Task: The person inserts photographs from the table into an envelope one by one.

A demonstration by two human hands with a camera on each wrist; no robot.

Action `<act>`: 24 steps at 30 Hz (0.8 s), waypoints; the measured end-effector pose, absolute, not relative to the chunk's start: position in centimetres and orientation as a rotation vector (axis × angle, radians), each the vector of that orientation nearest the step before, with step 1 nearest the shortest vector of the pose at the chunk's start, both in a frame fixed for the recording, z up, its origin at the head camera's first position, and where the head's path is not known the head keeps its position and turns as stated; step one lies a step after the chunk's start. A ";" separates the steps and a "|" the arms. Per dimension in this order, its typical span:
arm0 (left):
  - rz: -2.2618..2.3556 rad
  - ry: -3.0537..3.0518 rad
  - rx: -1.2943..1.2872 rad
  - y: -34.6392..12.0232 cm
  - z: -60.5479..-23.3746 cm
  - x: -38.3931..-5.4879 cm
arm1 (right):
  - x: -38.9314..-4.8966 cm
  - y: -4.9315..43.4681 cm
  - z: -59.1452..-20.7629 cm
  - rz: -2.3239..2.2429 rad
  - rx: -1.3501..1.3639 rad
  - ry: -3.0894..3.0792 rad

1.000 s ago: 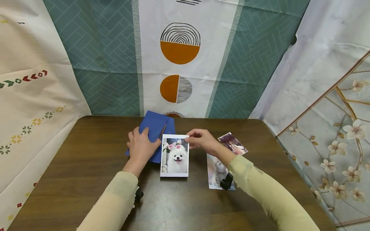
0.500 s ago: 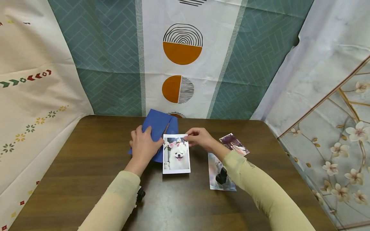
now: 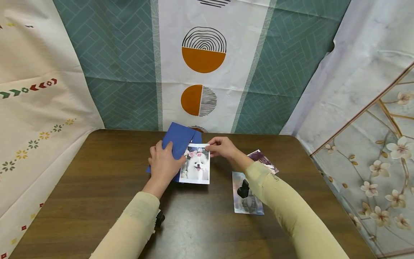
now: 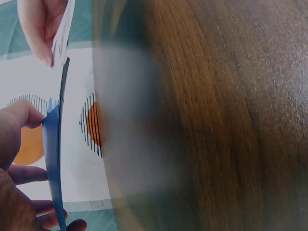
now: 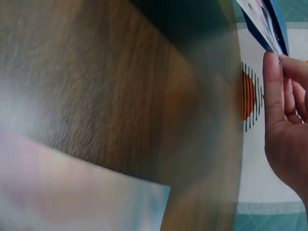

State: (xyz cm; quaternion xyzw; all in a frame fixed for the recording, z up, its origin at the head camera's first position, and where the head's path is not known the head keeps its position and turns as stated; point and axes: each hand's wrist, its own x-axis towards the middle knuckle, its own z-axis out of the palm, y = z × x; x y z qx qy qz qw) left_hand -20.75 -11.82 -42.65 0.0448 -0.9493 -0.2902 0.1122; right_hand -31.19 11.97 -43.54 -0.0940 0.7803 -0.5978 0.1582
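My left hand grips a blue envelope, its thumb on one face and fingertips showing around the other edge in the left wrist view. Between thumb and fingers, my right hand pinches the upper right corner of a white-bordered photo of a fluffy white dog with pink flowers. The photo overlaps the right part of the envelope, its left edge close by the left thumb. Seen edge-on in the right wrist view, the photo lies against the envelope's blue paper.
Two more pictures lie on the brown wooden table, right of the hands: a pale one with a cat and a dark purple one, both partly under the right forearm. Patterned cloth hangs behind the table and at both sides.
The right hand has moved the dog photo away from me and slightly left, so more of it overlaps the envelope. The left hand and envelope have shifted a little right.
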 end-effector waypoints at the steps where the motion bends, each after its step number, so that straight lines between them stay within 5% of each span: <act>1: -0.854 -2.787 0.131 -11.8 -42.7 -20.8 | -31.3 11.9 -43.5 -1.711 -0.260 2.234; 24: -0.883 -2.800 0.163 -11.2 -42.2 -21.0 | -31.8 8.1 -43.5 -1.920 -0.235 2.174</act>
